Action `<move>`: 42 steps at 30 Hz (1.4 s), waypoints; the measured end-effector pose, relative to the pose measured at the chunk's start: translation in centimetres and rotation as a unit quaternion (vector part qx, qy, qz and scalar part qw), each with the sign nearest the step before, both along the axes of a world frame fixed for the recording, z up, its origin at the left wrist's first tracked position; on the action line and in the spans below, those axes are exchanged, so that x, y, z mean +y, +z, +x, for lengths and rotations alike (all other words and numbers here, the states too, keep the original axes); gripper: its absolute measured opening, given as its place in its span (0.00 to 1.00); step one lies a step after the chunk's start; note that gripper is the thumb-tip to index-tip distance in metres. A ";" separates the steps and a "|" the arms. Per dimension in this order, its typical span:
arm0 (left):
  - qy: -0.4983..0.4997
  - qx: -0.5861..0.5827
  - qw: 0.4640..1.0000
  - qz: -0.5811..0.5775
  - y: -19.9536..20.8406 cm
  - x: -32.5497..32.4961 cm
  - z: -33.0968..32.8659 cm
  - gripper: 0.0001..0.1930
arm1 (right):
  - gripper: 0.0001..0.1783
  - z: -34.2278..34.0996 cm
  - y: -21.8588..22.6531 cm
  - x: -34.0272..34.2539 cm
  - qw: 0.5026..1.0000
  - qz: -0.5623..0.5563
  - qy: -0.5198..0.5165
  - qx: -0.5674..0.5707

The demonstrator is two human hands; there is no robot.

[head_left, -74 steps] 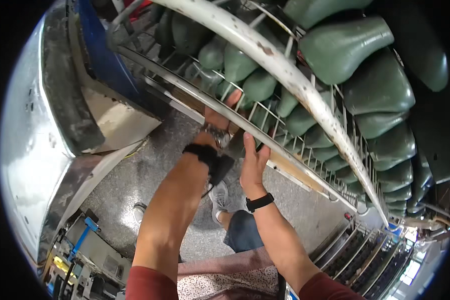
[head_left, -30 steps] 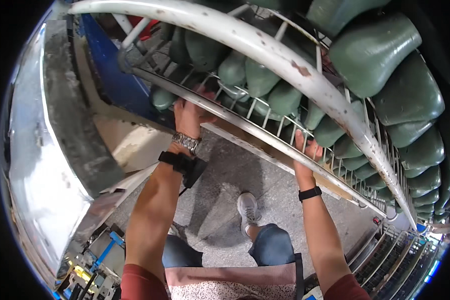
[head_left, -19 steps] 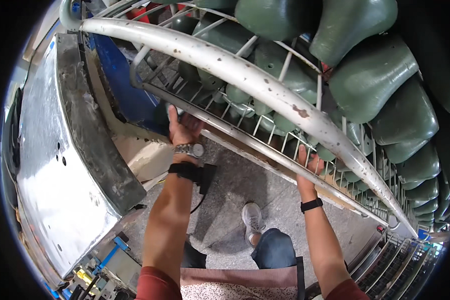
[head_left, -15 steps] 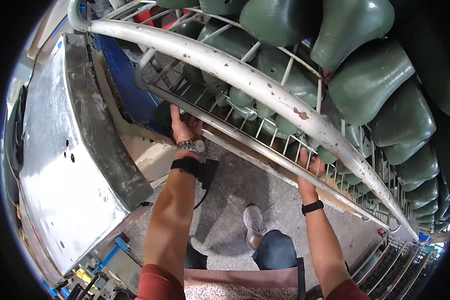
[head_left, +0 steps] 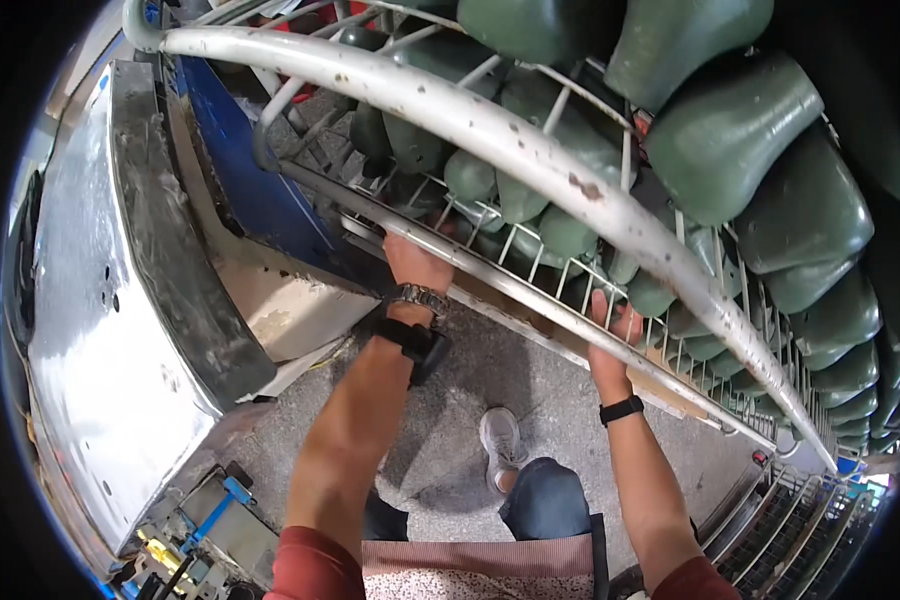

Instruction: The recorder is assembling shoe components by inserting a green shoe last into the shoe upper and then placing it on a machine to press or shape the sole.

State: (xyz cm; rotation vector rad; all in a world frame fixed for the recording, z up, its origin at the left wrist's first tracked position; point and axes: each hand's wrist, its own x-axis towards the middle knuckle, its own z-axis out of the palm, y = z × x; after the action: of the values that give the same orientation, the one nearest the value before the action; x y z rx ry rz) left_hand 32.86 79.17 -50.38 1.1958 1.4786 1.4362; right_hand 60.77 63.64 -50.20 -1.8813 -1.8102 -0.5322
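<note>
Left hand (head_left: 417, 262) has moved right, fingers mostly hidden by the metal rail (head_left: 525, 294).

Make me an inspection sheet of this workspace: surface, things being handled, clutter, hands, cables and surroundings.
Surface: speckled grey floor, partly in shadow.
Things being handled: glossy green saddle-shaped pieces crowded in a white wire rack; its curved upper rail has rusty chips, and a thinner lower rail runs below.
Clutter: blue bar and yellow part among equipment at lower left.
Hands: left hand at the lower rail, fingertips hard to make out; right hand at the same rail, fingers showing beyond it. Grip unclear on both.
Cables: none clearly made out.
Surroundings: bare-metal panel with small holes and blue panel at left; another rack at lower right.
</note>
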 end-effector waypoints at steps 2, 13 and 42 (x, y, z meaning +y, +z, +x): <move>-0.041 0.294 0.955 0.022 0.3 0.1 -2.8 0.17 | 0.28 -2.3 1.5 1.4 0.945 -0.012 -0.055 0.322; 0.040 0.284 0.951 0.114 6.8 2.1 -3.4 0.37 | 0.28 -2.0 2.1 2.1 0.958 -0.052 -0.064 0.273; -0.040 -0.399 0.897 -0.187 5.4 1.3 -0.6 0.24 | 0.31 -3.2 6.2 2.0 0.927 -0.204 -0.153 0.277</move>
State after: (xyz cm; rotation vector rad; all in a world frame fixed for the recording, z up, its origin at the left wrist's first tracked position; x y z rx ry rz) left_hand 32.30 80.46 -45.02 0.3348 1.0249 1.2736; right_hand 57.58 65.65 -43.97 -2.3046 -1.3225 0.2984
